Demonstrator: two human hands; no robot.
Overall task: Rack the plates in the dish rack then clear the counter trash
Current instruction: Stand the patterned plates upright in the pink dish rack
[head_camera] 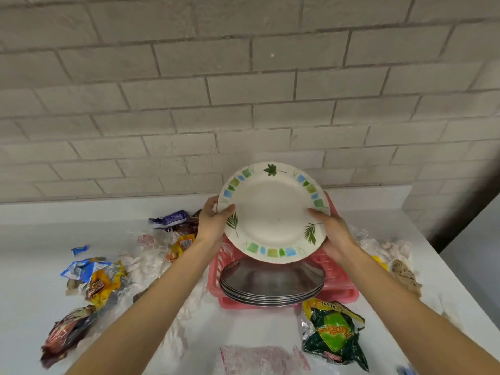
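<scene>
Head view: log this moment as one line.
left hand: grips patterned plate | right hand: grips it too | plate position: above pink dish rack | steel plates: rack's near end | wrappers: on counter

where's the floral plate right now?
Head view, centre: the floral plate is held up between the left hand and right hand, above the steel plates sitting in the pink dish rack.

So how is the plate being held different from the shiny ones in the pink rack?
The held plate is white with green leaves and coloured squares round its rim; the steel plates are plain shiny grey. The held plate is alone, gripped at its edges by the left hand and right hand, tilted up; the steel plates lie stacked in the pink dish rack. Both are round.
</scene>
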